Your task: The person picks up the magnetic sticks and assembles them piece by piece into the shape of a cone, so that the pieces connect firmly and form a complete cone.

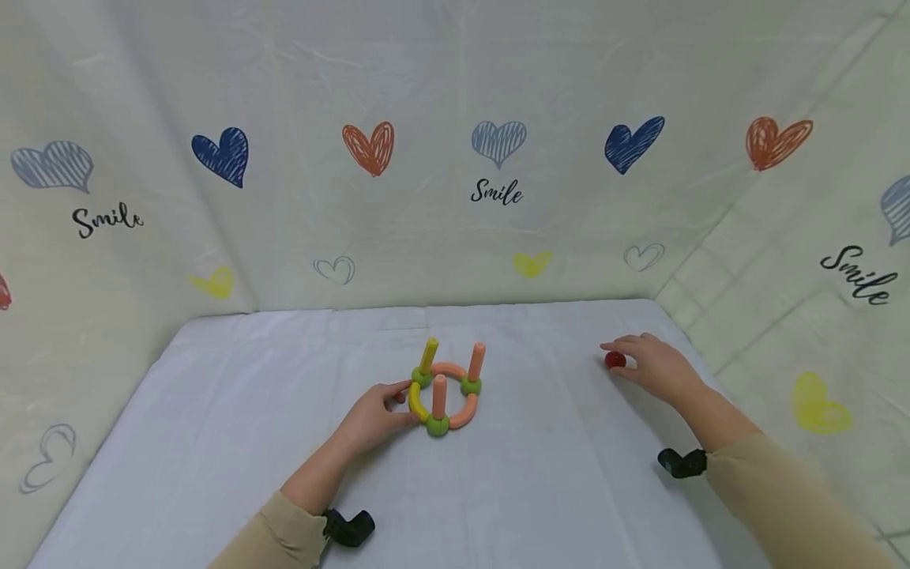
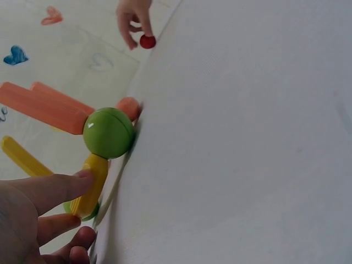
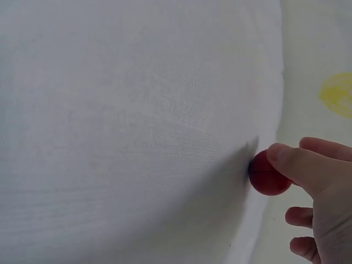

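Now the right hand [image 1: 657, 367] pinches the red ball [image 1: 614, 360]; left hand [image 1: 374, 415] grips the yellow curved piece [image 1: 417, 401]

1. The head view looks forward and down over the whole table [image 1: 213, 442].
2. The left wrist view sits low, very near the ring [image 2: 96, 181], facing the ball [image 2: 147, 41] at 11 o'clock.
3. The right wrist view closes on that ball [image 3: 268, 177], shared by all three.
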The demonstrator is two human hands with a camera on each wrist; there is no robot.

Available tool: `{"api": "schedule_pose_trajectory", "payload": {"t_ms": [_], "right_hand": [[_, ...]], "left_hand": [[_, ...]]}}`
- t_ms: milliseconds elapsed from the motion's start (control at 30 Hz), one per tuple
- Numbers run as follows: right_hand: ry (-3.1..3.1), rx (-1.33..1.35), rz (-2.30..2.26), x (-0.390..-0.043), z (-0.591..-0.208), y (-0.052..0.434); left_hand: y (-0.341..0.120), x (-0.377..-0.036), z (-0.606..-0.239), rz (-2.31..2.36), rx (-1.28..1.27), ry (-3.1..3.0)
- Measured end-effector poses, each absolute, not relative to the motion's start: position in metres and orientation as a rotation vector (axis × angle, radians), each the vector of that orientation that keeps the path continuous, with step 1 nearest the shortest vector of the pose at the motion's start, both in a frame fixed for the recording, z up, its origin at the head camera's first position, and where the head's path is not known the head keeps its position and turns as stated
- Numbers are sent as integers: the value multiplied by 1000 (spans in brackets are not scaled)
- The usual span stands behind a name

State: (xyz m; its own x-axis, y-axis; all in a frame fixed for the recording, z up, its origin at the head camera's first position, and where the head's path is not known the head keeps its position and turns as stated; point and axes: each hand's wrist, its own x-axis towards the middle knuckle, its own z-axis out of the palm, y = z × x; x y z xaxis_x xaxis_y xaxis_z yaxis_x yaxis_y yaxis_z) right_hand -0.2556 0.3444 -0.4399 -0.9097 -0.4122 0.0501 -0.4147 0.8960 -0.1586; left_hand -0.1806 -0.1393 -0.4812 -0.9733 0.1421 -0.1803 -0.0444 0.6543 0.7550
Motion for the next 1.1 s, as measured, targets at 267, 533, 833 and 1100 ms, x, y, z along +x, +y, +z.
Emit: {"api": "schedule_pose_trajectory", "payload": {"t_ms": [267, 533, 833, 1100], "right_hand": [[-3017, 745, 111, -263, -446, 345], [-3033, 672, 119, -264, -443, 343], [-2975, 579, 231, -262, -436, 333], [-2893, 549, 348, -257, -430, 307]], "left_hand": [[-139, -180, -480, 1232, 67, 2634], [-139, -180, -480, 1229, 67, 2642], [-139, -179, -480, 1228, 66, 2644], [-140, -180, -481, 1229, 63, 2643]]}}
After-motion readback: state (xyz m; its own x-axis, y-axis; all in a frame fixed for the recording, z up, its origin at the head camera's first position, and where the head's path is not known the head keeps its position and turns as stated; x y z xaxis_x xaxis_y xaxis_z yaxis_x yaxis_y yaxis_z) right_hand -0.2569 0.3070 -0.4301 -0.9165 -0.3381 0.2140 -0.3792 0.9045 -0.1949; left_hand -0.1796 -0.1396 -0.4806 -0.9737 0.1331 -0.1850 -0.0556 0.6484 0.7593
